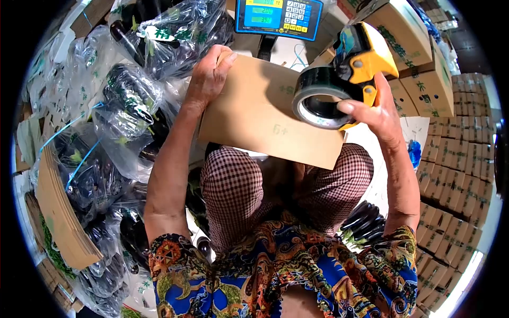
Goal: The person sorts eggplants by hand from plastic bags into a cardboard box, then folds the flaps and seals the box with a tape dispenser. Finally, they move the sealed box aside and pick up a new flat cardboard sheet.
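Observation:
My left hand is closed on the upper left corner of a brown cardboard carton, thumb on its face. The carton is tilted above my knees, with small green "6+" marks on it. In my right hand is a yellow tape dispenser, its handle wrapped by my fingers. The dispenser carries a large roll of dark tape, and my thumb lies against the roll's side. The roll overlaps the carton's right part in this view and throws a shadow on it.
Plastic bags of eggplants crowd the left side, beside a stack of flat cardboard. A digital scale display stands ahead. Printed cartons sit at the upper right, and stacked boxes line the right. Loose eggplants lie by my right knee.

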Available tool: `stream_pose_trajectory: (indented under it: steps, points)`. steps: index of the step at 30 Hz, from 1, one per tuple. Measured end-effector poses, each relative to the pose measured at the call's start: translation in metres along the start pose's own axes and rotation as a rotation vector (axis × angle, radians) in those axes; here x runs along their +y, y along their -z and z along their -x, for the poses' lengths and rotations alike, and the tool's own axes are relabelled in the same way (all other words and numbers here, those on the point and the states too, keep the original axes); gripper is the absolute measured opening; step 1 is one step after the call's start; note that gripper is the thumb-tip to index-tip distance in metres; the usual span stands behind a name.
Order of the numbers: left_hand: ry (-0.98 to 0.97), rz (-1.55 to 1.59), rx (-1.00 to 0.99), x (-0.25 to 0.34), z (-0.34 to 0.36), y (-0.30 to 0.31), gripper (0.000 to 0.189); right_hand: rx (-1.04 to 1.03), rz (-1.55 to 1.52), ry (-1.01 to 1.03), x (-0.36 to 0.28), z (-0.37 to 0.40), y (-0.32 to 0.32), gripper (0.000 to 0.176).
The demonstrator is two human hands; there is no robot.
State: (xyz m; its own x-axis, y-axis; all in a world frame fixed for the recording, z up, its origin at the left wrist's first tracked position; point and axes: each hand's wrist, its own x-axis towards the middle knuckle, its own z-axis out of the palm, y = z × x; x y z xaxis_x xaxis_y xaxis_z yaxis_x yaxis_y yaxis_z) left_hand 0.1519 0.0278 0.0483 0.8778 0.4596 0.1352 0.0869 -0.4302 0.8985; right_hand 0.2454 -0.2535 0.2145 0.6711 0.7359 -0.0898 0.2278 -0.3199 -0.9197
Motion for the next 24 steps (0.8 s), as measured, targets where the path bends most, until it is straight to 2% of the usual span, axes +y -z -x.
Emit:
stream_pose_trajectory:
  steps: [2,4,6,10,11,14,15,18,21,24]
  points:
    - [-0.04,0.008,0.049,-0.002,-0.001,-0.002,0.027,-0.041,0.153,-0.005,-0.001,-0.004,-0.008,0.078]
    - [-0.039,0.027,0.053,-0.002,0.001,-0.003,0.027,-0.08,0.397,0.143,0.024,-0.014,-0.028,0.066]
    - [-0.029,0.048,0.052,-0.002,-0.001,-0.004,0.026,-0.019,0.445,0.189,0.027,-0.012,-0.035,0.06]
    - [-0.046,0.035,0.085,-0.001,0.002,-0.005,0.024,-0.047,0.492,0.214,0.023,-0.01,-0.035,0.061]
    - [-0.127,-0.009,0.116,-0.006,0.003,-0.006,0.027,-0.05,0.5,0.245,0.022,-0.009,-0.035,0.062]
    - [-0.489,-0.259,0.486,-0.002,0.002,-0.006,0.033,-0.054,0.508,0.263,0.025,-0.004,-0.038,0.065]
    - [-0.533,-0.287,0.513,0.013,0.005,-0.002,0.036,-0.045,0.509,0.264,0.024,-0.004,-0.039,0.065]
    - [0.014,0.472,-0.029,0.071,0.036,0.006,0.034,-0.035,0.548,0.262,0.018,-0.006,-0.043,0.063]
    - [0.042,0.478,-0.289,0.115,0.05,0.015,0.037,-0.054,0.565,0.24,0.017,-0.008,-0.044,0.062]
    - [0.148,0.76,-0.312,0.099,0.048,0.0,0.035,-0.061,0.599,0.256,0.016,-0.008,-0.043,0.06]
